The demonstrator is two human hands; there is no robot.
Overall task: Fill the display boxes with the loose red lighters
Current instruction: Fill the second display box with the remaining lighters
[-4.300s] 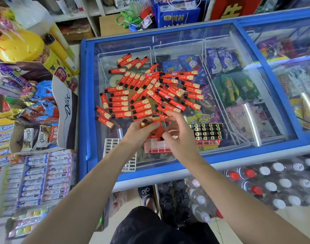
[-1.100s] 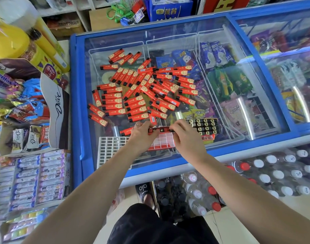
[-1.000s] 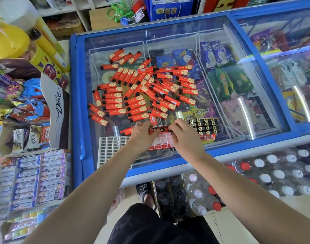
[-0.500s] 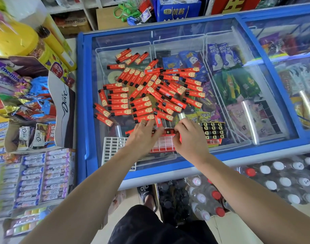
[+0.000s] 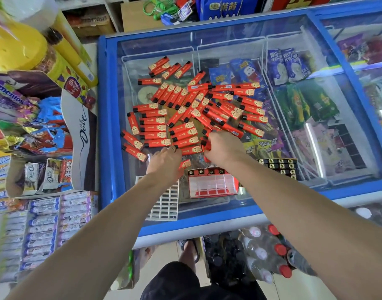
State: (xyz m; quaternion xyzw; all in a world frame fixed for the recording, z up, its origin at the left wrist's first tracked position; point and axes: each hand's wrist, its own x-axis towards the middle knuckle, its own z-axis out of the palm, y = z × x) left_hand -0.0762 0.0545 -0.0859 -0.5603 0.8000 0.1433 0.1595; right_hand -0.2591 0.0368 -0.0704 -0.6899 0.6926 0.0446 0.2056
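Observation:
Several loose red lighters [image 5: 185, 118] lie scattered on the freezer's glass lid [image 5: 240, 40]. A red display box [image 5: 212, 184] stands at the near edge, with one row of lighters along its far side and open white cells in front. A second box [image 5: 279, 167] to its right is packed with black lighter tops. My left hand [image 5: 164, 164] rests at the pile's near edge, its fingertips hidden. My right hand [image 5: 222, 147] curls round red lighters at the pile's near right. One lighter [image 5: 184, 163] lies between the hands.
A white grid insert [image 5: 164, 201] lies on the lid left of the red box. Candy and chocolate displays [image 5: 40, 169] crowd the left side. Bottled drinks [image 5: 268, 252] stand on the floor below the freezer's front edge. Ice cream packs show under the glass.
Both hands have left the red box's back row and moved forward into the loose pile. The row of lighters now stands in the box uncovered.

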